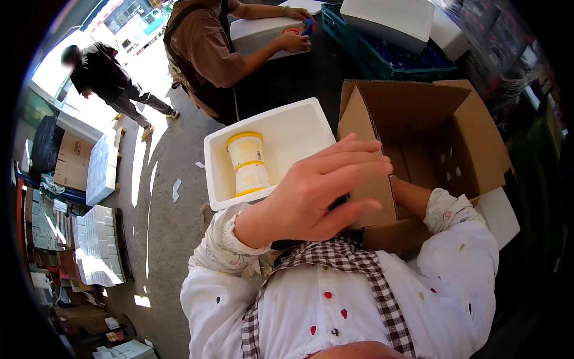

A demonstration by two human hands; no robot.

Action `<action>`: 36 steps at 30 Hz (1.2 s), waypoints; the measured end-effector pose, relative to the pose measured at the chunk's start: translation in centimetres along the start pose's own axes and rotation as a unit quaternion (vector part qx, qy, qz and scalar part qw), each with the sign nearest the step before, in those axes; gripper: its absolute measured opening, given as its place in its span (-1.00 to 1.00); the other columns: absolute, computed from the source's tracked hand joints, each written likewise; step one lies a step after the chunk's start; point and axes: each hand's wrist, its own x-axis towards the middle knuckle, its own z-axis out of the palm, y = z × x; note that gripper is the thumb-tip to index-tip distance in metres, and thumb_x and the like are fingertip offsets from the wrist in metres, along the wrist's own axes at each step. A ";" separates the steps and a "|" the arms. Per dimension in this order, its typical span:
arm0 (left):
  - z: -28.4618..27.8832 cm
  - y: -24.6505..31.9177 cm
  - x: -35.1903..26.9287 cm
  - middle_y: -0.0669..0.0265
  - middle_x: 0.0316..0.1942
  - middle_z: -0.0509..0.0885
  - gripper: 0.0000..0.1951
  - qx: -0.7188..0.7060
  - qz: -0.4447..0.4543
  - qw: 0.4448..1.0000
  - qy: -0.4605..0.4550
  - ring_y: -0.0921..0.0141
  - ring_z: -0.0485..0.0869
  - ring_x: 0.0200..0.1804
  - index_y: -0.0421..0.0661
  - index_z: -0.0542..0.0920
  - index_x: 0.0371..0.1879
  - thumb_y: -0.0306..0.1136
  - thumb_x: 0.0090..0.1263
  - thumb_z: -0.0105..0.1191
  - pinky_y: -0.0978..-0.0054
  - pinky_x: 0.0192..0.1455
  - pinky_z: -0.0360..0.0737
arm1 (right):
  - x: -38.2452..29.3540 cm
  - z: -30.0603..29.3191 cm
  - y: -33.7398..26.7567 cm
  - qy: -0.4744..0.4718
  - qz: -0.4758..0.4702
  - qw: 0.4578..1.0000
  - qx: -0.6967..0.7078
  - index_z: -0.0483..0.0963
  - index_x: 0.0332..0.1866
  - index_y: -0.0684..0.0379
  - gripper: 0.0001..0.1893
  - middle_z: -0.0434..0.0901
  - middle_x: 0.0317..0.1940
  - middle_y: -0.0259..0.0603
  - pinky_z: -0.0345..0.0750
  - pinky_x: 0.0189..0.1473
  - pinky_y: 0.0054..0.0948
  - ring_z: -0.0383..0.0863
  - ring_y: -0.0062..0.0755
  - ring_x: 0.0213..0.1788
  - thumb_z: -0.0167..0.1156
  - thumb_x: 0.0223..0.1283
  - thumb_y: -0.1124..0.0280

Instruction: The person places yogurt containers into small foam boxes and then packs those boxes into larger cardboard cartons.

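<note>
My left hand (325, 188) is raised over the near right corner of a white foam box (305, 121), its thumb apart from the fingers and nothing in its grasp. Inside that foam box, at the left, two white plastic tubs (249, 155) with yellow rims sit end to end. To the right stands an open cardboard box (486, 152) with its flaps up and round holes in one wall. My right forearm (410, 197) reaches into this box, and the hand itself is hidden behind the side flap (367, 188).
Across the black table (287, 83), a co-worker (202, 45) holds a blue tape dispenser (307, 28) at a closed foam box (255, 38). A green crate (354, 49) holds another foam box. Pallets of white cartons (96, 244) line the left, where a person (105, 76) walks.
</note>
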 end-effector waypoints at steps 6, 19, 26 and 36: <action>7.7 -1.6 7.3 0.00 -0.30 0.69 -0.74 0.198 -0.152 0.872 -0.421 0.04 0.69 -0.24 -0.24 0.64 -0.27 -0.25 0.30 0.22 0.14 -0.18 0.61 | -0.1 0.1 1.8 0.072 -0.032 0.996 0.042 0.49 -0.01 0.32 -0.65 0.57 -0.10 0.21 0.60 -0.13 -0.12 0.61 0.12 -0.06 0.19 0.08 0.42; 16.4 -6.6 12.5 0.00 -0.08 0.71 -0.44 0.268 -0.284 0.529 -0.753 0.07 0.70 -0.03 -0.29 0.56 0.12 -0.11 0.26 0.23 0.23 0.00 0.62 | -3.9 -1.3 10.9 0.110 0.026 0.988 0.107 0.63 -0.13 0.32 -0.77 0.67 -0.12 0.12 0.65 -0.02 -0.19 0.69 0.02 -0.03 0.20 0.10 0.55; 19.9 -10.3 9.1 -0.01 0.08 0.65 -0.25 0.243 -0.228 0.506 -0.796 0.04 0.64 0.09 -0.20 0.23 0.43 -0.32 0.24 0.21 0.20 0.10 0.61 | -2.6 0.0 11.2 0.129 0.043 0.983 0.127 0.63 -0.09 0.28 -0.73 0.68 -0.11 0.07 0.63 0.01 -0.21 0.69 0.00 -0.03 0.24 0.24 0.31; 18.8 -12.7 4.8 -0.02 -0.14 0.67 -0.56 0.155 -0.189 0.728 -0.640 -0.01 0.66 -0.07 -0.25 0.50 -0.02 -0.41 0.13 0.33 0.13 -0.02 0.61 | -0.8 1.0 12.1 0.149 0.051 0.978 0.140 0.65 -0.11 0.25 -0.74 0.69 -0.15 0.04 0.63 -0.01 -0.19 0.69 -0.01 -0.05 0.19 0.30 0.28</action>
